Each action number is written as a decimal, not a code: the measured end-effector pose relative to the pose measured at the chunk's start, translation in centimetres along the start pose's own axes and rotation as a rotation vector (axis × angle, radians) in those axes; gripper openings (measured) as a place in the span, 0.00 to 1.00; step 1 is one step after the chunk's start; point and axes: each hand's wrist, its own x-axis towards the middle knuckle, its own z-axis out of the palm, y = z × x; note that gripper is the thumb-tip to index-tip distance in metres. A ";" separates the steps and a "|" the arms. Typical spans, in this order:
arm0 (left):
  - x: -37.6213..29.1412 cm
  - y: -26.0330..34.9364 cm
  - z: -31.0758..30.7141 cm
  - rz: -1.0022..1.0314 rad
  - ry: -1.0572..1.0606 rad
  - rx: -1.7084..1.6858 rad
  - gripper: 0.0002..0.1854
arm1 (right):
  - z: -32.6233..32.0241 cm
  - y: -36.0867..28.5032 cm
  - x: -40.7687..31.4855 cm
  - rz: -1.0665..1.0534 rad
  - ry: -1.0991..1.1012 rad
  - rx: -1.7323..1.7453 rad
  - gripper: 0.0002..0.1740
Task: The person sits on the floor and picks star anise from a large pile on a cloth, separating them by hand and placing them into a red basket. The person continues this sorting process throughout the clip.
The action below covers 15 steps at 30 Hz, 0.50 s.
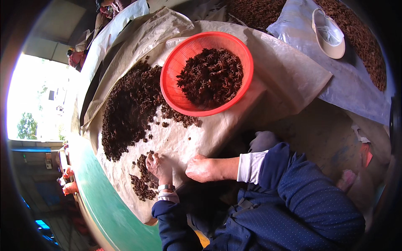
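Observation:
My left hand (pixel 158 165), with a metal-banded watch at the wrist, has its fingers bent down at a small pile of star anise (pixel 141 188). Whether anything is pinched in its fingertips is hidden. My right hand (pixel 199 168) is curled at the near edge of the pale plastic sheet (pixel 185 141), and its palm is out of sight. Farther out, a larger dark heap of star anise (pixel 128 113) covers the sheet's left part. Beside that heap stands a red plastic mesh basket (pixel 171 75), partly filled with star anise pods (pixel 213 77).
A beige cap (pixel 329 34) lies upside down on a bluish plastic sheet (pixel 301 28) at the upper right. Beyond it spreads more brown star anise (pixel 367 53). Green flooring (pixel 110 207) borders the pale sheet at left. Another person (pixel 77 59) is in the left background.

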 end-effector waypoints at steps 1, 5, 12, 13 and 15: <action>0.6 0.6 -0.4 -0.044 -0.074 -0.025 0.15 | -0.1 0.0 0.0 0.010 -0.011 -0.012 0.10; 4.8 7.3 -1.2 0.122 0.041 -0.304 0.25 | -0.3 0.2 -0.3 0.001 0.049 -0.026 0.10; 9.5 16.1 -0.3 0.362 -0.147 -0.497 0.37 | 3.4 1.2 -0.1 0.064 -0.216 0.063 0.08; 9.4 16.1 0.2 0.392 -0.103 -0.512 0.37 | 3.7 1.2 0.2 0.042 -0.032 0.187 0.08; 8.8 15.9 1.2 0.396 -0.104 -0.514 0.36 | 3.7 1.0 0.6 0.034 0.224 0.347 0.08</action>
